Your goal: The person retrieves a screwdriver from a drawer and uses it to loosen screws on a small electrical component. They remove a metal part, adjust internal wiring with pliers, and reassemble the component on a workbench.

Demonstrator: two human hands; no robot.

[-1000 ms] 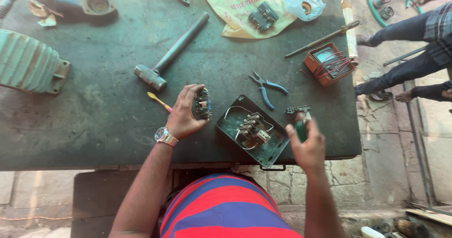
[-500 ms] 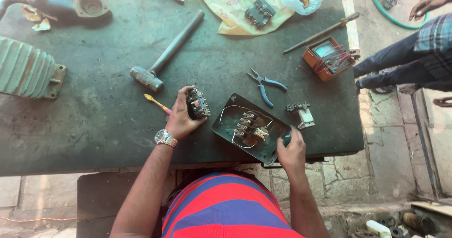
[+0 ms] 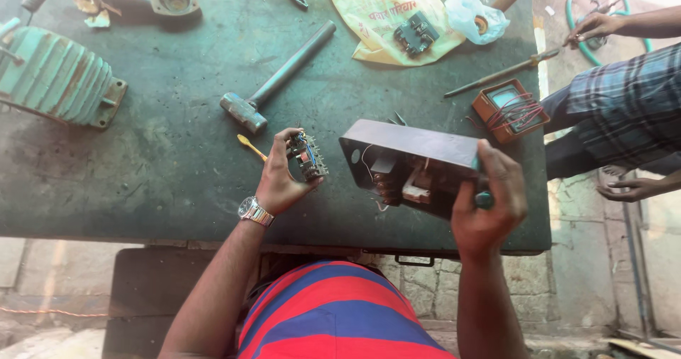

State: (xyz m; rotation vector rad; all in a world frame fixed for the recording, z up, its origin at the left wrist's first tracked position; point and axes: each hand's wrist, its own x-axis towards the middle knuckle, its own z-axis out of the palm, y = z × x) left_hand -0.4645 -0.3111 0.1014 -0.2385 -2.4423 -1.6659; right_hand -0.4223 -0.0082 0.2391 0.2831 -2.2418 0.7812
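1. The left hand (image 3: pixel 278 185) has its fingers curled shut around a small switch block (image 3: pixel 306 156) with blue wiring, held just above the table (image 3: pixel 177 167)
2. The right hand (image 3: pixel 488 210) grips the near end of a dark metal box (image 3: pixel 408 164), fingers wrapped tight; the box is lifted and tilted so its open side with the wired parts faces the person
3. Risk, as I judge it: held at one end only, the box could slip or swing, and the loose wires (thin, hanging from the inside) could snag or pull off
4. The small block could drop among the tools: a hammer (image 3: pixel 273 79) and a yellow-handled tool (image 3: pixel 250 146) lie just beside it
5. The table is dark green, worn and scuffed, with a finned motor (image 3: pixel 57 82) at the left; a stone floor shows beyond, and another person sits at the right
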